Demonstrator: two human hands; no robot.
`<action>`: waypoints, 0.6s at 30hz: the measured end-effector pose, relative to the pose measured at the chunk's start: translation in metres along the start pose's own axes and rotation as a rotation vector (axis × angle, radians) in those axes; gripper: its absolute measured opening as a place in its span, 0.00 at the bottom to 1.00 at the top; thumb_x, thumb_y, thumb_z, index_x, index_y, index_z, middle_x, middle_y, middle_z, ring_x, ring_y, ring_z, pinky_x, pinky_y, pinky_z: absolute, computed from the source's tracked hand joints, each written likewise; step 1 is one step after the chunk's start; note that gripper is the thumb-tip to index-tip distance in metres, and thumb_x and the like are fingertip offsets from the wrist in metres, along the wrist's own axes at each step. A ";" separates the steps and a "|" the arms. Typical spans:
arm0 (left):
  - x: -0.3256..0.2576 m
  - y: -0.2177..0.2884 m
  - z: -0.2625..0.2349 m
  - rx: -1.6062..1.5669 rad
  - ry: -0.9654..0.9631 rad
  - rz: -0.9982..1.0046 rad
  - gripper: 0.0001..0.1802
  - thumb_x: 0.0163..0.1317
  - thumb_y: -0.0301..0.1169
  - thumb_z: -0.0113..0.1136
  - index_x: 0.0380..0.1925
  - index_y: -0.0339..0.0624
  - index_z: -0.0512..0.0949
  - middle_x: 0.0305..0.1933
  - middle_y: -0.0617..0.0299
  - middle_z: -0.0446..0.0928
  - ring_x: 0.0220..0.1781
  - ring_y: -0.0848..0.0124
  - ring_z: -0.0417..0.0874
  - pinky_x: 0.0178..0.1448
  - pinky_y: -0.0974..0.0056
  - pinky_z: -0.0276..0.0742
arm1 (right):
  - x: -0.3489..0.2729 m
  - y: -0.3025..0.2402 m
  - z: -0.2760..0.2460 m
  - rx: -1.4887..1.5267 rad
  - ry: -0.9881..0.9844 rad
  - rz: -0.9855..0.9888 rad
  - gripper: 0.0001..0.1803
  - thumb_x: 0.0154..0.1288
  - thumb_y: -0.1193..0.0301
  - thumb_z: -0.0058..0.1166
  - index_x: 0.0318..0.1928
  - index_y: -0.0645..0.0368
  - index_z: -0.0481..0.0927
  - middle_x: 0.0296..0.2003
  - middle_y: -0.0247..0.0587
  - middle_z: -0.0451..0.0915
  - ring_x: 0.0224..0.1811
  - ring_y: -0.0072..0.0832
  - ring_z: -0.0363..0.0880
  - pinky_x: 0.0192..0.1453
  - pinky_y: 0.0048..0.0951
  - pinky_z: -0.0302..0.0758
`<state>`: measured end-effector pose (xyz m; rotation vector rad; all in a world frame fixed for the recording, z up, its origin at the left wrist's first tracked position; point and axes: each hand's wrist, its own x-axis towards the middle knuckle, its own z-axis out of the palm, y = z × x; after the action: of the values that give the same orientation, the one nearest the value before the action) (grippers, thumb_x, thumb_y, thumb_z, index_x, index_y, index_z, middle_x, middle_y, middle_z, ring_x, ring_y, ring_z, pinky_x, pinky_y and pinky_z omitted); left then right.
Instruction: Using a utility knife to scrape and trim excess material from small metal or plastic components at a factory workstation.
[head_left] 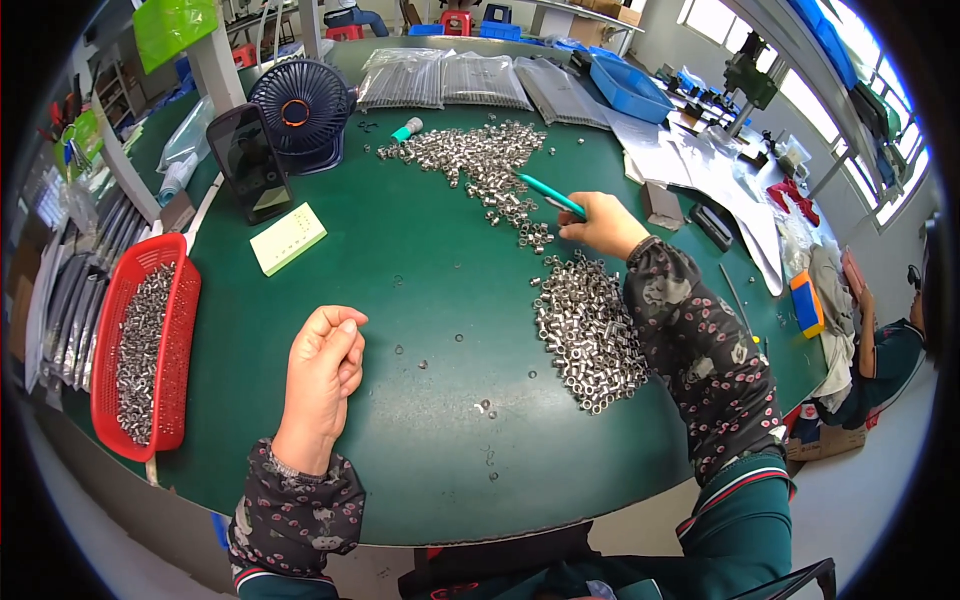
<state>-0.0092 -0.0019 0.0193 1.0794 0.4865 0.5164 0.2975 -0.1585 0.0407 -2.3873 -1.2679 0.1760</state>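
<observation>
My right hand [605, 222] grips a teal pen-like tool [545, 189], its thin end pointing to the far left over the small metal rings. Under that end, a far heap of short silver metal rings [470, 150] trails toward me. Just nearer than the hand, beside my right sleeve, lies a second dense pile of the same rings [590, 335]. My left hand [325, 375] is held over the green table [420, 300] with the fingers curled in and the thumb on top. Whatever those fingers may hold is hidden.
A red basket [180, 350] of metal pieces stands at the left. Behind it are a yellow note pad [288, 238], a phone [248, 165] and a dark fan [300, 112]. Bagged rods [400, 80] and a blue tray [630, 88] line the back. Another person sits at far right.
</observation>
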 end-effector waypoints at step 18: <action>0.006 -0.001 0.000 -0.008 -0.052 0.016 0.05 0.60 0.28 0.45 0.32 0.38 0.68 0.19 0.70 0.63 0.13 0.88 0.54 0.13 0.82 0.49 | -0.014 -0.057 -0.005 0.166 0.200 0.042 0.08 0.46 0.72 0.57 0.29 0.60 0.76 0.24 0.42 0.77 0.28 0.32 0.76 0.35 0.29 0.71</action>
<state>-0.0044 0.0009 0.0177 1.0874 0.4304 0.5034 0.2480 -0.1437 0.0685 -2.2287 -1.0698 0.0502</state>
